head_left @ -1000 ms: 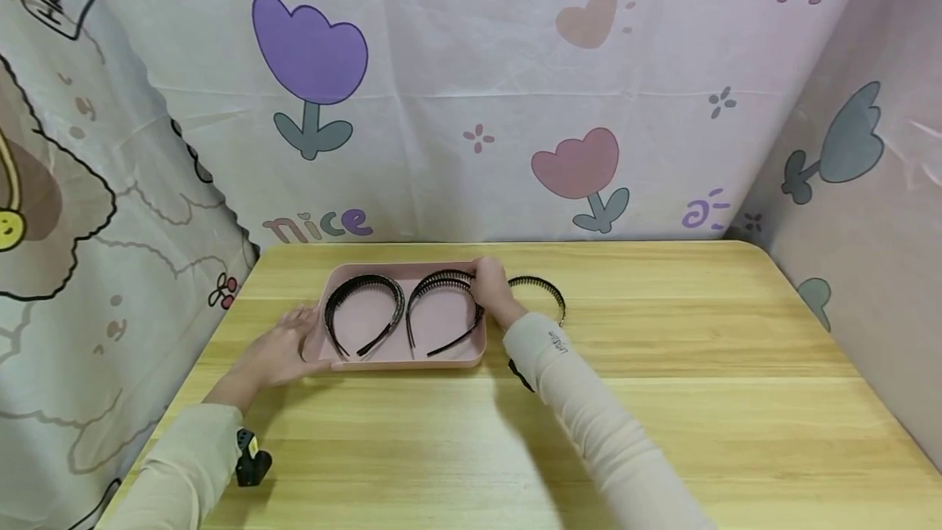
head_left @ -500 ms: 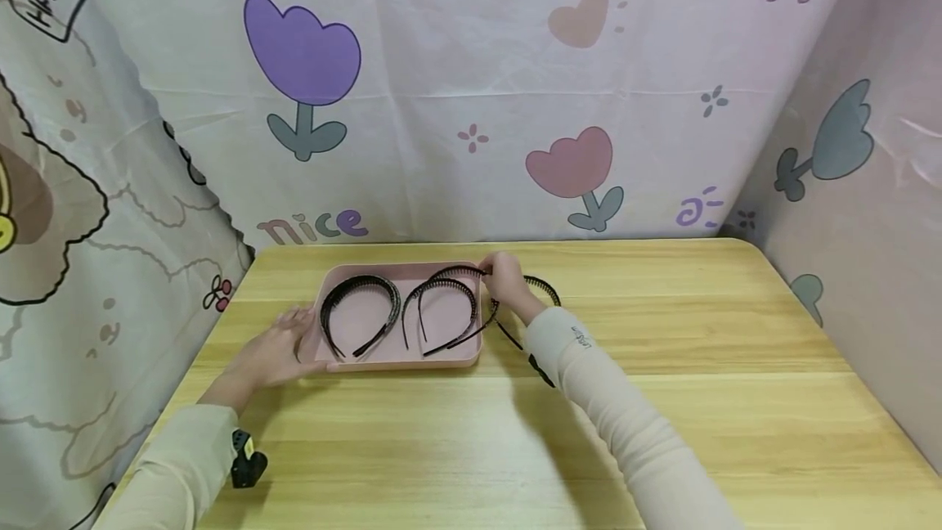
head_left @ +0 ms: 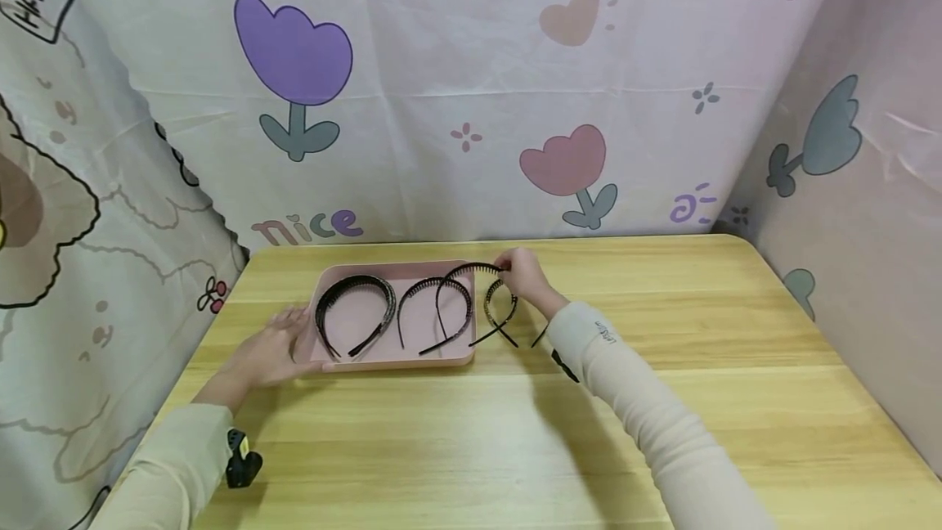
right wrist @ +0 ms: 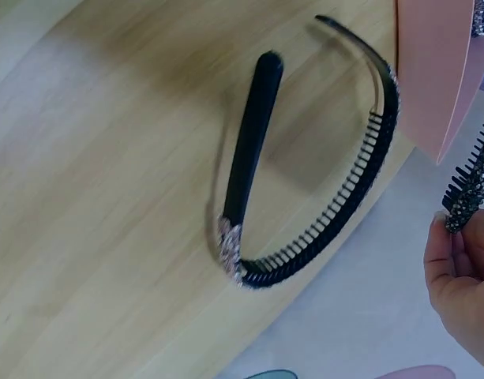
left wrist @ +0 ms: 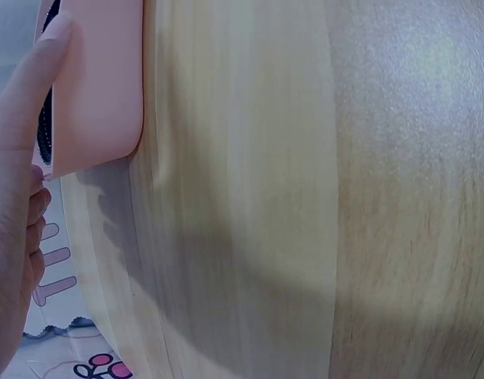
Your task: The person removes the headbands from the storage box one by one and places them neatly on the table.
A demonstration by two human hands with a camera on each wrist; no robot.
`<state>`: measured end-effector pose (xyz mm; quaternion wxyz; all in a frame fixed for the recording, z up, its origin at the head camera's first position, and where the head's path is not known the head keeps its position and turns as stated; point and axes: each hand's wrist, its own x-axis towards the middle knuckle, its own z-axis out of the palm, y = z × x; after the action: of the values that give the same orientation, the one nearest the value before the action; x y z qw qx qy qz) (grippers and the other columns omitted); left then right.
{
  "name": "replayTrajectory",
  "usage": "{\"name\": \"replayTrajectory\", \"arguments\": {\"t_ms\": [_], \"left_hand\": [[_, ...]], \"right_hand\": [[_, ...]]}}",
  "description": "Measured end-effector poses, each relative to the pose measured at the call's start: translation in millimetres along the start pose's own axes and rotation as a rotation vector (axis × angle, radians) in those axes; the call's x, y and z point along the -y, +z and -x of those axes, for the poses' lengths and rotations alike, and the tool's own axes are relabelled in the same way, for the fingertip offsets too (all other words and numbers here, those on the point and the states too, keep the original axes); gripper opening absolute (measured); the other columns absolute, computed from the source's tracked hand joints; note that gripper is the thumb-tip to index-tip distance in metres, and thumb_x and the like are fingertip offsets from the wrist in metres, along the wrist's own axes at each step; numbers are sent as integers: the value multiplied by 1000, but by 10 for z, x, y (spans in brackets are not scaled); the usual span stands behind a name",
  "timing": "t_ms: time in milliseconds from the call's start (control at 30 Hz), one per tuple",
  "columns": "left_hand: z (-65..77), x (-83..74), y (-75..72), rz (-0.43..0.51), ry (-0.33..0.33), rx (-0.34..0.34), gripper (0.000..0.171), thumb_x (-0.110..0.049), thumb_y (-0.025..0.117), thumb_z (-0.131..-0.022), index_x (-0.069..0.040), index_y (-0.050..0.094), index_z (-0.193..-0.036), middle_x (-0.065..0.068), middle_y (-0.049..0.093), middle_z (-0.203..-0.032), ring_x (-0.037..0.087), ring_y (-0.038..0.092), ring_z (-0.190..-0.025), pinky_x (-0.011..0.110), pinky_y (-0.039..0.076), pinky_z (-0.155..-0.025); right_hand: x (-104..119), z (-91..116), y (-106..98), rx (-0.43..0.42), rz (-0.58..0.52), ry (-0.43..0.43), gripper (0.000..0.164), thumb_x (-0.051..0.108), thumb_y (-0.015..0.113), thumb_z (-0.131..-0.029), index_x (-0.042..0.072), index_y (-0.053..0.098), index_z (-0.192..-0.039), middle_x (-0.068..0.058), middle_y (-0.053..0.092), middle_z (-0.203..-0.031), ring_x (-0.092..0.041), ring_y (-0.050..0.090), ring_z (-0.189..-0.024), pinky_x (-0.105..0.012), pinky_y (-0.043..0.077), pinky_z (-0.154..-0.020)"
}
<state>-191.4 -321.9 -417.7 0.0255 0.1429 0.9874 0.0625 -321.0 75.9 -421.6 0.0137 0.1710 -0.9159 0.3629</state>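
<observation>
A pink tray (head_left: 412, 365) stands on the wooden table, its left end held by my left hand (head_left: 268, 358). In the left wrist view the thumb (left wrist: 40, 67) lies along the tray's rim, with the other fingers curled at its end. My right hand (head_left: 526, 276) pinches a black toothed headband (right wrist: 472, 185) with glittering dark stones, raised over the tray's right edge. Inside the tray are black headbands (head_left: 329, 301) at the left, apparently stacked, and another headband (head_left: 468, 305) at the right. A further headband (right wrist: 253, 150) lies on the table, partly hidden by the right hand in the head view.
The wooden table (head_left: 456, 448) extends in front of the tray and to the right. A printed cloth (head_left: 441, 39) hangs behind the table and along both sides. A black wrist device (head_left: 241, 460) sits at the left cuff.
My right hand has moved right, drawing the pinched headband away from the one in the tray and partly past the tray's right edge. The left hand keeps its hold on the tray.
</observation>
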Motion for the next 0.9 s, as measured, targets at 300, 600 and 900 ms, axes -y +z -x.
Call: {"name": "replayTrajectory", "arguments": {"t_ms": [300,600,900], "left_hand": [[-5,-9,-18,3,10,1,103,-64,63,-72,11,37,-136,31,32,-144,51,27,-132,61,30,-105],[-11,4,-24,-13,32,-4,102,-63,63,-73,13,36,-136,31,33,-143,51,28,-131,60,29,-106],[-6,-6,-42,-19,35,8,102,-63,63,-72,14,37,-135,31,33,-143,50,28,-131,59,28,-107]], "right_hand": [[192,244,-268,21,70,16,16,-4,59,-85,-9,68,-98,-22,68,-93,-29,64,-84,-35,55,-75],[40,303,-383,14,50,19,15,-5,60,-84,-9,68,-96,-23,68,-92,-30,64,-85,-37,55,-76],[-144,397,-517,-13,73,14,13,-5,62,-83,-9,68,-93,-22,68,-89,-30,63,-82,-38,54,-74]]}}
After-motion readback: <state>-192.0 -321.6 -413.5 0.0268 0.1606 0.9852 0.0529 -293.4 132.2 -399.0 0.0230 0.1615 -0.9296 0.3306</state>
